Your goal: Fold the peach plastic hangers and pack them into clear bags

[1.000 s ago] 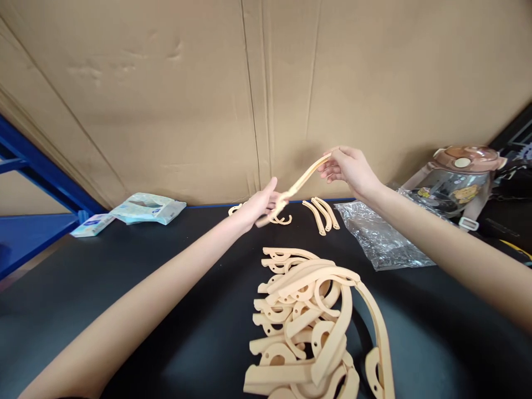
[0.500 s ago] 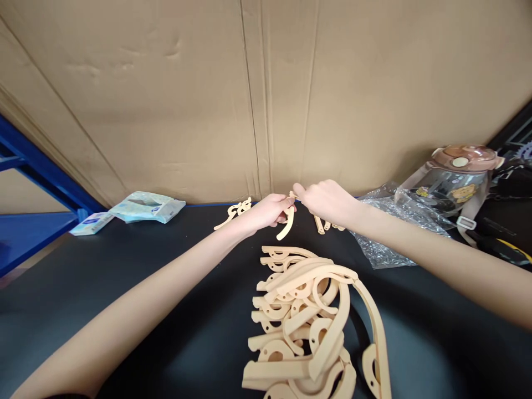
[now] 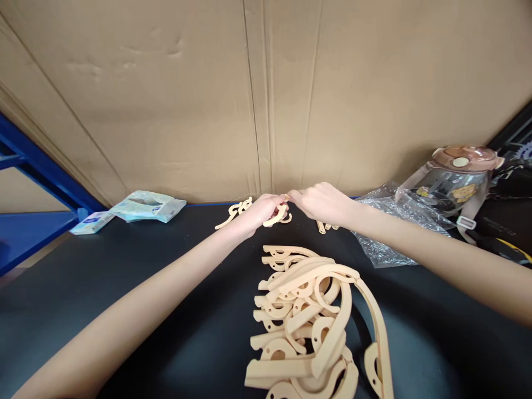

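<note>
My left hand (image 3: 262, 213) is closed around a small beige curved hanger piece (image 3: 274, 217), whose rounded end sticks out below the fingers. Directly to its right, my right hand (image 3: 319, 200) pinches the upper end of the same piece, fingertips touching those of the left. The joint between the hands is mostly covered by fingers. Nearer to me lies a heap of beige folding-hanger arms (image 3: 278, 370), stacked and overlapping. Small hook-shaped hanger pieces (image 3: 226, 223) rest left of my left hand, and several short beige pieces (image 3: 321, 228) lie partly hidden beneath my right hand.
A crumpled clear plastic bag (image 3: 388, 244) lies under and beyond my right forearm, with a strapped drinking bottle (image 3: 453, 185) behind it. Blue-white tissue packs (image 3: 145, 206) sit at the back left beside a blue metal frame (image 3: 45, 172). Cardboard (image 3: 187, 100) walls off the black table's (image 3: 83, 282) far edge.
My right hand has moved slightly left and down, closer to my left hand. The held piece has turned, so its lower end now points more to the left.
</note>
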`<action>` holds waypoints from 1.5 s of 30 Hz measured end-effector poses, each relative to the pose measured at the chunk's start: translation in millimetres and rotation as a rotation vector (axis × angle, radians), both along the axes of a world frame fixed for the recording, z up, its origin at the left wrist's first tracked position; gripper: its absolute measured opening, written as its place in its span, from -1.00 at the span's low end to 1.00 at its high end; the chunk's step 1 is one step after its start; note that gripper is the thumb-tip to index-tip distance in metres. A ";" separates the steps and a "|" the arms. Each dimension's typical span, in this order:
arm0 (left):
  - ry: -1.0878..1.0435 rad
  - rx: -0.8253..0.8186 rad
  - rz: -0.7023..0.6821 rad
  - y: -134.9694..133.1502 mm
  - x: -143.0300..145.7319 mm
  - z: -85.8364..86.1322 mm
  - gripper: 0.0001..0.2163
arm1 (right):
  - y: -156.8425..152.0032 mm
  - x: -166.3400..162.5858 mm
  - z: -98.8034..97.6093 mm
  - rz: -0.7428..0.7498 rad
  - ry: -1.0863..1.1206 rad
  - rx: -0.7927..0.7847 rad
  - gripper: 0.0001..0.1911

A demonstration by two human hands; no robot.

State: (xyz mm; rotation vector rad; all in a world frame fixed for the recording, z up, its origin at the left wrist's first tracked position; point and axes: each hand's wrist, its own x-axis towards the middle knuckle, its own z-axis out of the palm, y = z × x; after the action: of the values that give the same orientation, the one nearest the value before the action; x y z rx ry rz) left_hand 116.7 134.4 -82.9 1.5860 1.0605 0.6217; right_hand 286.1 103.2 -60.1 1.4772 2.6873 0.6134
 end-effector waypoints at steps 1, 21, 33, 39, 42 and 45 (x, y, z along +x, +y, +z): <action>0.005 -0.004 0.000 -0.4 0.3 -0.6 -0.74 | 1.4 0.3 0.0 -0.014 0.006 -0.002 -0.76; 0.373 0.392 0.094 -15.6 11.8 -13.6 -0.71 | 38.2 -2.9 -20.1 -0.252 0.159 -0.110 -0.80; 0.785 0.486 0.284 38.8 -55.3 -5.5 -0.71 | 38.6 -6.9 -54.4 -0.384 0.135 -0.151 -0.64; 0.651 0.537 -0.059 -19.7 -53.6 6.3 -0.69 | -7.7 5.6 -12.8 -0.181 0.183 -0.243 -0.58; 0.583 0.429 -0.304 -44.9 -58.9 15.5 -0.62 | -42.1 15.6 6.3 0.142 0.385 -0.589 -0.64; 0.533 0.296 -0.481 -57.4 -60.8 19.4 -0.68 | -64.3 22.8 9.9 0.204 0.453 -0.732 -0.67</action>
State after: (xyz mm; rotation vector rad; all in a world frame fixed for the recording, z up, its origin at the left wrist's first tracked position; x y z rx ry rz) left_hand 55.9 77.0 -63.5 2.2488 0.9289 0.0180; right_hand 308.9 38.9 -50.2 1.2284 2.8721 -0.7376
